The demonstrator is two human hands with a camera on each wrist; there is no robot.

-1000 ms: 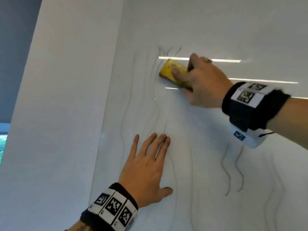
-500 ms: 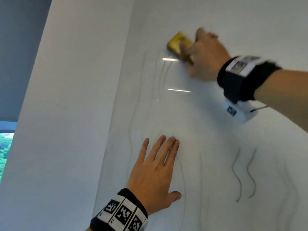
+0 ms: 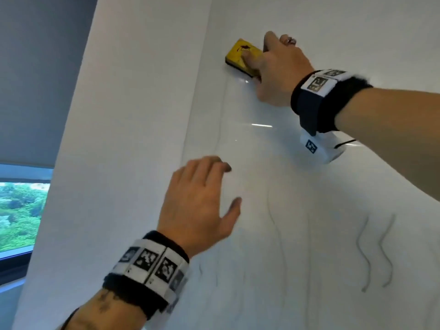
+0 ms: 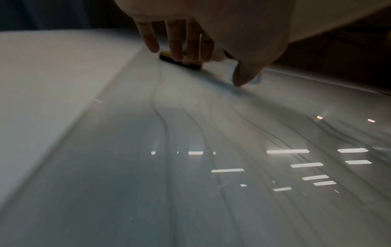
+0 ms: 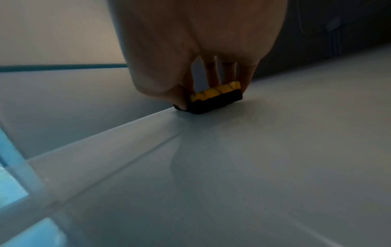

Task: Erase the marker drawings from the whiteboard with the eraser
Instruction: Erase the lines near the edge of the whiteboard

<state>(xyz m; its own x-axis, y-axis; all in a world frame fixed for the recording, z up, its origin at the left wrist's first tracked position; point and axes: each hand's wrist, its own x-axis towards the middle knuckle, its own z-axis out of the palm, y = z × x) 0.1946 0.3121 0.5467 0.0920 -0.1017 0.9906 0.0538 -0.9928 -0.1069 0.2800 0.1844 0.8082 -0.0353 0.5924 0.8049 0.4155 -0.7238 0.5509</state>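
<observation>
Eraser (image 3: 241,56) slid left; left hand (image 3: 200,201) lifted.

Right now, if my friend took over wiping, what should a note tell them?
Right hand grips the yellow eraser, pressed flat on the whiteboard near its upper left edge.
Left hand holds nothing, fingers loosely bent, close over the board lower down; contact unclear.
Done: the patch just under the eraser looks mostly wiped, one faint line left.
Left: two dark wavy lines at lower right, plus fainter wavy lines below the left hand.
</observation>
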